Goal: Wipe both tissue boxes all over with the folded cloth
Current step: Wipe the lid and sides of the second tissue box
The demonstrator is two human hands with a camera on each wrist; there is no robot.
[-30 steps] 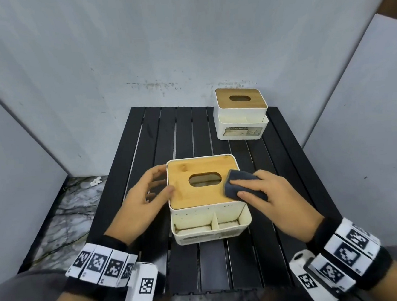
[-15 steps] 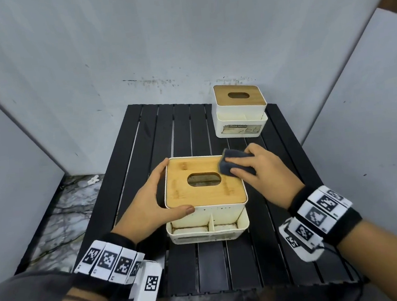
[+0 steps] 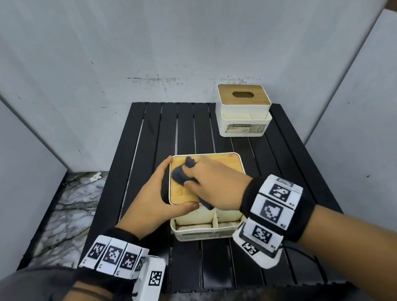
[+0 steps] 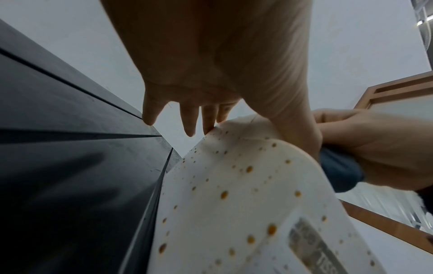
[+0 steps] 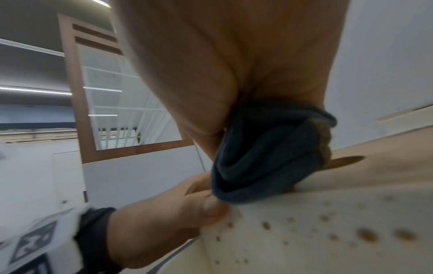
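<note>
**A:** so what's sitting where? Biggest thing is the black slatted bench (image 3: 146,169), and near its front edge the white plastic tissue box with the bamboo lid (image 3: 218,167) is standing upright, its open front compartments facing the person. A second white tissue box with a bamboo lid (image 3: 243,109) is sitting well apart, at the far right corner by the grey wall (image 3: 135,47).

**B:** and the hands?

**A:** left hand (image 3: 153,203) is bracing the near box: thumb lying along the front edge of the lid, fingers curling round the left side. From the left wrist view the fingertips (image 4: 189,128) are reaching toward the box's far corner, and the white wall is looking pretty speckled with brown spots. Right hand (image 3: 216,184) is lying on top of the lid, fingers closing around the dark blue folded cloth (image 3: 180,173) and pressing it onto the bamboo near the left edge. Cloth is bunching up under the palm, a bit blurry.
</note>
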